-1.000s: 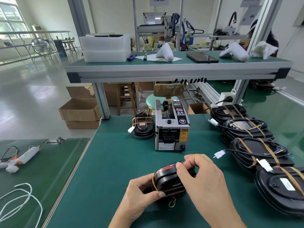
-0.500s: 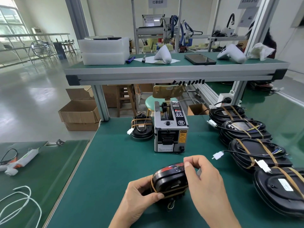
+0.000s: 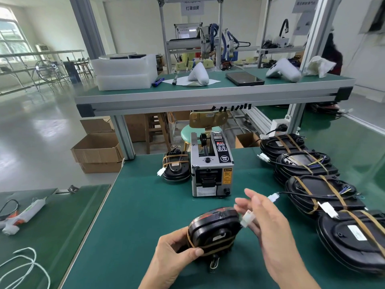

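The black banded housing (image 3: 212,228) is held on edge over the green table (image 3: 133,215), gripped at its near end by the left hand (image 3: 173,253). Its white connector (image 3: 248,219) lies against the blurred right hand (image 3: 268,224), whose fingers spread loosely. I cannot tell whether they pinch it. A tape dispenser (image 3: 211,167) stands beyond both hands.

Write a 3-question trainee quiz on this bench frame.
1. True or false: the left hand grips the black banded unit.
2. Multiple choice: seen from the person, the tape dispenser stands A) beyond that unit, B) left of it, C) nearer than it.
3. Short answer: what colour is the connector by the right hand?
Key: 1 true; 2 A; 3 white.
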Tool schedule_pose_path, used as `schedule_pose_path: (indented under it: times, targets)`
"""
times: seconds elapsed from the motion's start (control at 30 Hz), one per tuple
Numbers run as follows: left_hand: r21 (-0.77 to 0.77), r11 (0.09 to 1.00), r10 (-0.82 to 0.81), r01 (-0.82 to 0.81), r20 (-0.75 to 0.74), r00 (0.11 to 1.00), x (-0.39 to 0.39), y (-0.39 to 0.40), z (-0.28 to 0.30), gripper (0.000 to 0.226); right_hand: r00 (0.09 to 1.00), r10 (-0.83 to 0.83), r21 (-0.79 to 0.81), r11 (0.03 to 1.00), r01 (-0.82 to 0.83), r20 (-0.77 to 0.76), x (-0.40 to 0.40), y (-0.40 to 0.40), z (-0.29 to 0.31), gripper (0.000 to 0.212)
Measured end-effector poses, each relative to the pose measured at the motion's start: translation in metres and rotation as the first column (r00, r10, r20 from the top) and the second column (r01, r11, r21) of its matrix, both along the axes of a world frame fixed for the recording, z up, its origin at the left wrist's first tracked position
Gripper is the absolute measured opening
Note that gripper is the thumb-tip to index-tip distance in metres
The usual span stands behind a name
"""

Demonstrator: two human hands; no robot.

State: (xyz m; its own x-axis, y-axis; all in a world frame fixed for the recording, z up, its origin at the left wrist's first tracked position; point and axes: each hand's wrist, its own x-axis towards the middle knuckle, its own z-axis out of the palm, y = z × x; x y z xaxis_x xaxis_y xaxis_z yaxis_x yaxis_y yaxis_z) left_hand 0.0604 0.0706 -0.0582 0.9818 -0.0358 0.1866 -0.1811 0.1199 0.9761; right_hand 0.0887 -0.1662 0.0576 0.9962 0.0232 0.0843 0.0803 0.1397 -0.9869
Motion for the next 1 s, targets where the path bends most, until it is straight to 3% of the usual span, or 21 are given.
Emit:
schedule_pose_path:
  times: [0.07,0.1,0.23,0.37,0.47,0.57,0.63,0.7,0.77,0.87,1.0]
  targets:
    - [-0.006,1.000,0.009,-0.009,-0.002,1.000,0.001,0.000,0.001,0.052,0.991,0.133,0.013,0.991,-0.133,0.005,0.002,-0.007,-0.019,0.058]
    - [-0.010,1.000,0.012,-0.012,-0.001,1.000,0.001,0.000,0.002,0.052,0.980,0.198,0.005,0.980,-0.198,-0.008,0.001,-0.007,-0.028,0.063]
    - [0.008,1.000,0.015,-0.015,0.008,1.000,0.001,-0.003,0.007,0.058,0.954,0.300,-0.139,0.944,-0.299,-0.018,0.003,-0.003,-0.055,0.043]
    - [0.054,0.997,0.061,-0.062,0.027,0.998,-0.001,-0.003,0.011,0.047,0.931,0.361,-0.230,0.904,-0.361,-0.044,0.007,0.006,-0.045,0.048]
    - [0.132,0.988,0.075,-0.081,0.051,0.996,-0.002,-0.002,0.014,0.038,0.928,0.373,-0.264,0.898,-0.353,0.027,0.007,0.013,-0.036,0.054]
    - [0.155,0.986,0.066,-0.069,0.023,0.998,-0.003,-0.004,0.018,0.061,0.930,0.355,-0.401,0.869,-0.291,0.094,0.011,0.016,-0.022,0.056]
    - [0.096,0.992,0.083,-0.084,0.011,0.996,-0.001,-0.002,0.015,0.084,0.926,0.363,-0.619,0.752,-0.225,0.104,0.014,0.016,-0.009,0.052]
    - [0.073,0.993,0.088,-0.088,-0.001,0.996,0.000,0.001,0.012,0.102,0.912,0.385,-0.831,0.547,-0.103,0.140,0.016,0.017,0.002,0.053]
    - [0.042,0.997,0.072,-0.072,-0.001,0.997,0.000,0.002,0.011,0.109,0.901,0.414,-0.931,0.365,-0.032,0.131,0.016,0.021,0.011,0.063]
    - [0.013,0.997,0.081,-0.080,-0.021,0.997,-0.001,0.000,0.014,0.101,0.895,0.441,-0.979,0.200,-0.022,0.070,0.014,0.028,0.015,0.070]
    - [0.082,0.991,0.108,-0.104,-0.049,0.993,-0.004,-0.003,0.022,0.071,0.868,0.490,-0.995,0.088,0.046,0.083,0.013,0.037,0.010,0.072]
